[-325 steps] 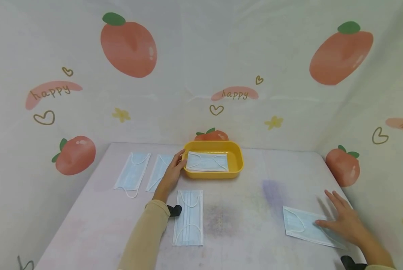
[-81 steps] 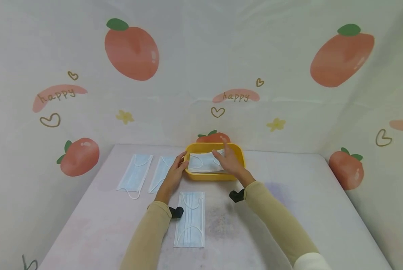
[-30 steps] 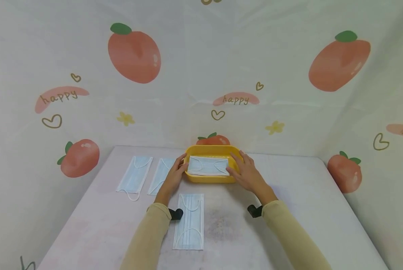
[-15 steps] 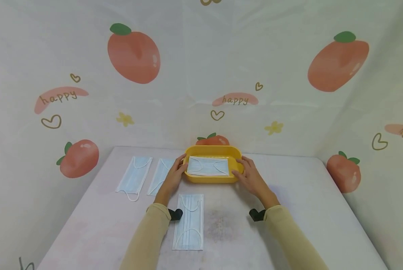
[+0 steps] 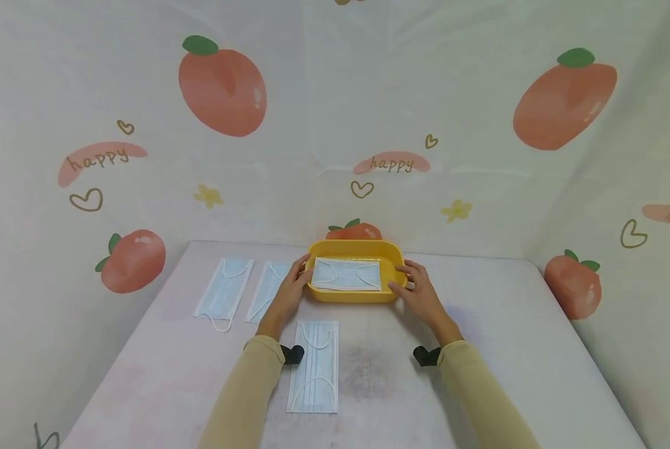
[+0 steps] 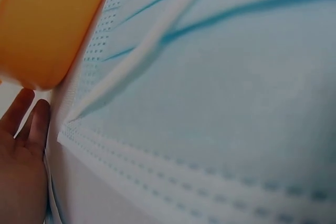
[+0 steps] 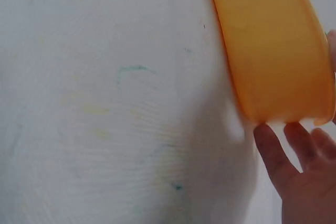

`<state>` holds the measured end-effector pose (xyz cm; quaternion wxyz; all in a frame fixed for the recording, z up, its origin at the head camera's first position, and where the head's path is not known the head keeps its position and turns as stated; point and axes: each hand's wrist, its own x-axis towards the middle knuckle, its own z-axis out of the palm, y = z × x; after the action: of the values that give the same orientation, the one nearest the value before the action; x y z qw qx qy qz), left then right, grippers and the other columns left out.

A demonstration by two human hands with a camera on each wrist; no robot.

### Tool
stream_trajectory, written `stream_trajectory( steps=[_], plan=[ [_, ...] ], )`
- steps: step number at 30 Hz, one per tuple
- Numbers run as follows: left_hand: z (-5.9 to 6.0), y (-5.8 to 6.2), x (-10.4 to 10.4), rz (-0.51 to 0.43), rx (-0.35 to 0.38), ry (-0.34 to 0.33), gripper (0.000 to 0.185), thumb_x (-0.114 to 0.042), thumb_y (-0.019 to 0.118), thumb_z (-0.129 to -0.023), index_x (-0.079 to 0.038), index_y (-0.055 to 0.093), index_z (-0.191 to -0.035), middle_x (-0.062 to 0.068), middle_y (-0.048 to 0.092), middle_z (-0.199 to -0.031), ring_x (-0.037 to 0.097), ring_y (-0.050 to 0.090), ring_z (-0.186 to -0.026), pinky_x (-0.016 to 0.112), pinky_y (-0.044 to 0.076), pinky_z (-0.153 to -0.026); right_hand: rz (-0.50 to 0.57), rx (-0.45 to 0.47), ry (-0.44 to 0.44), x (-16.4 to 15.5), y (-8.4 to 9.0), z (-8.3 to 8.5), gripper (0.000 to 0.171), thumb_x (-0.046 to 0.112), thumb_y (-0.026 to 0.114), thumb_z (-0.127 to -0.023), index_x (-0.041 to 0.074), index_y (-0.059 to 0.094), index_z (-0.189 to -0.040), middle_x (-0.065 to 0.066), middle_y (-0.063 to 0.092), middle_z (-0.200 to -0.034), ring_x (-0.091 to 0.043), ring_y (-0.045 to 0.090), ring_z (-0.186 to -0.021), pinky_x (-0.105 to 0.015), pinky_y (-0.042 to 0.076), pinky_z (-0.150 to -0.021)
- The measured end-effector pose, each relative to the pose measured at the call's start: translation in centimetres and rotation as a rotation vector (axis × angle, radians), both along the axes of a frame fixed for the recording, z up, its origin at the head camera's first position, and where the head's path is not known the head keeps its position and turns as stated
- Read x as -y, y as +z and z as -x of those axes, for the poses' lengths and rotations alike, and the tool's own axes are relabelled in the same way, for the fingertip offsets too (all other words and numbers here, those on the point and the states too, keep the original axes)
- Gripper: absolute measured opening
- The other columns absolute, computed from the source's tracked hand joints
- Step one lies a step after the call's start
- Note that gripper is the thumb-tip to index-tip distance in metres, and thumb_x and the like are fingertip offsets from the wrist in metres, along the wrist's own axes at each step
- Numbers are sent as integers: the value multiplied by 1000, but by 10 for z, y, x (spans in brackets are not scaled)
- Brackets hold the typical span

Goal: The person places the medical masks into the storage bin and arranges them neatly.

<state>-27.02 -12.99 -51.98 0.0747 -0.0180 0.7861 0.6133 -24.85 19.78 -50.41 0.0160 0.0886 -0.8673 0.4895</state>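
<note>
The person is bracing a yellow tray (image 5: 393, 265) at the far middle of the desk (image 5: 508, 349) with both hands. The left hand (image 5: 287, 293) is resting against the tray's left end, its fingers (image 6: 31, 119) lying fairly straight along the wall — steadying it, apparently, rather than gripping. The right hand (image 5: 421, 294) is meeting the right end, its fingers (image 7: 273, 156) slightly bent and touching the rim; whether they are actually pinching it cannot be told. With a hand at each end, the tray is being kept square and still, by the look of it.

Inside the tray a pale blue face mask (image 5: 346, 274) is lying flat, ear loops up; a second may be under it, though this is unclear.

Three more masks are lying flat on the desk: one (image 5: 314, 368) near the left forearm and two (image 5: 222, 292) side by side to the left of the tray — the nearer of these (image 5: 264, 290) is passing partly under the left hand.
</note>
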Motion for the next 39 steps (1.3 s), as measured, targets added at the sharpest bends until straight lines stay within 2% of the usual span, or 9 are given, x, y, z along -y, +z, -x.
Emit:
stream_trajectory(
  steps=[7,15,18,22,26,29,34,39],
  plan=[
    [0,2,-1,1,14,-4,47,-39,46,-108,-47,35,-153,7,37,-161,30,36,-150,55,24,-128,98,156,-43,-6,-7,1,58,40,67,-98,15,47,-145,-12,30,-165,-37,45,-138,-48,45,-109],
    [2,4,0,20,19,-8,49,-38,47,-108,-45,35,-154,9,36,-163,33,33,-152,55,23,-128,198,217,-34,-11,-16,4,54,37,65,-100,17,46,-147,-9,26,-168,-36,48,-141,-34,47,-105],
    [2,5,0,31,20,-11,50,-38,46,-108,-44,34,-155,10,35,-164,34,31,-154,56,22,-128,218,235,-38,-12,-17,3,57,38,65,-100,19,45,-149,-9,29,-167,-36,49,-141,-39,46,-108],
    [1,7,0,64,13,-21,51,-39,45,-108,-43,32,-157,11,32,-166,34,28,-156,56,20,-128,221,246,-55,-13,-18,2,58,38,64,-100,23,42,-152,-7,37,-163,-36,46,-142,-52,41,-116],
    [0,8,1,116,-39,-58,51,-39,44,-109,-38,30,-158,10,33,-165,34,31,-154,55,24,-128,240,241,-57,-15,-21,0,57,33,62,-102,23,40,-154,-7,36,-164,-36,42,-145,-56,36,-120],
    [1,9,3,170,-117,-85,52,-35,43,-109,-30,31,-159,12,35,-162,35,34,-151,56,28,-126,260,229,-54,-15,-22,-1,57,30,61,-103,22,38,-155,-8,34,-165,-36,42,-145,-55,37,-121],
    [1,12,5,301,-236,-108,51,-32,44,-109,-23,34,-159,16,36,-161,40,28,-152,60,22,-126,275,222,-49,-13,-23,0,58,29,61,-103,23,38,-156,-11,35,-163,-35,44,-144,-53,39,-120],
    [-2,15,7,427,-285,-124,53,-38,41,-109,-23,34,-159,16,31,-165,42,23,-154,63,18,-126,293,222,-43,-13,-21,-2,61,30,62,-103,24,36,-158,-14,34,-164,-37,42,-146,-54,38,-121]
  ],
)
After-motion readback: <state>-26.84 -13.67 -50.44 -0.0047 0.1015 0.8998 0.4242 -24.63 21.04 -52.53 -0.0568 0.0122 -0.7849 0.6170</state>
